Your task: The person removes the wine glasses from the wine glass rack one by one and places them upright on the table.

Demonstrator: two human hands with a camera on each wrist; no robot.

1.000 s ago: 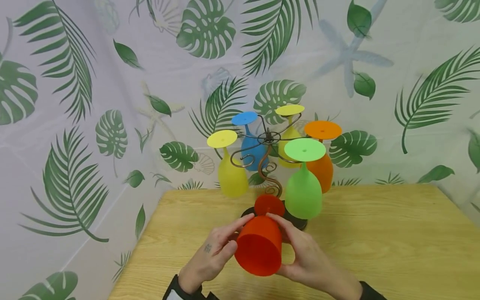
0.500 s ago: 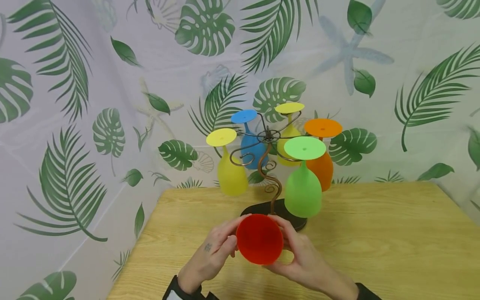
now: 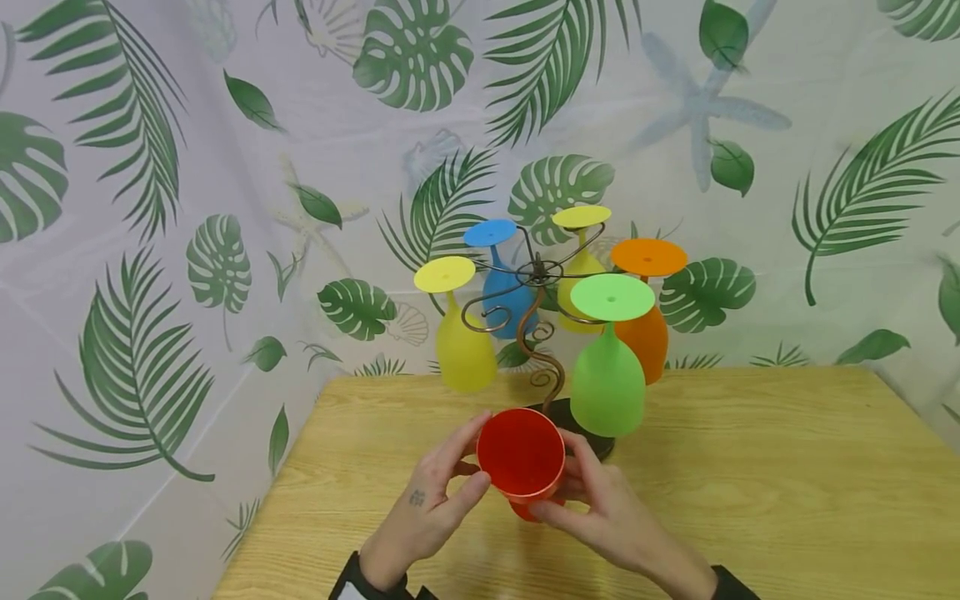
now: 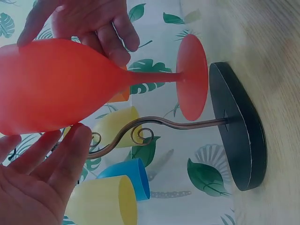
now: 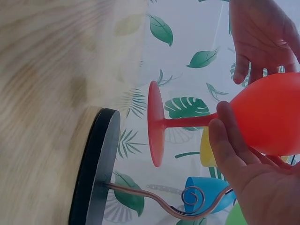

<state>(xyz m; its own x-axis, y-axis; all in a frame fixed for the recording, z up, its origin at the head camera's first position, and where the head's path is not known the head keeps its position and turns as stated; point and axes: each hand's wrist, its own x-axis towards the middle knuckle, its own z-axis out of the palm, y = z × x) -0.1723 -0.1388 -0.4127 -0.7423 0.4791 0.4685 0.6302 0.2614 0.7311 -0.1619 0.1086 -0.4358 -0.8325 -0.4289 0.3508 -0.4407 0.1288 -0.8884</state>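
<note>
A red plastic wine glass (image 3: 521,454) is upright, its bowl's mouth facing the head camera. My left hand (image 3: 427,500) holds the bowl's left side, thumb and forefinger at the rim. On the opposite side my right hand (image 3: 611,504) grips the bowl, thumb in front and fingers curled behind. Both wrist views show the red wine glass (image 4: 70,84) sideways, its stem and round foot free of the fingers. The foot hangs above the tabletop, close by the black base (image 4: 241,140) of a metal glass rack.
Behind the hands stands the scrolled rack (image 3: 540,273), with upside-down glasses hanging from its arms: a green one (image 3: 609,383), an orange one (image 3: 652,337), a blue one (image 3: 502,304) and two yellow. The wooden table (image 3: 780,467) meets a leaf-print backdrop (image 3: 255,183).
The red wine glass has tipped from its mouth facing me, foot toward the rack, to upright with its foot below. Both hands have turned with it and stayed on the bowl.
</note>
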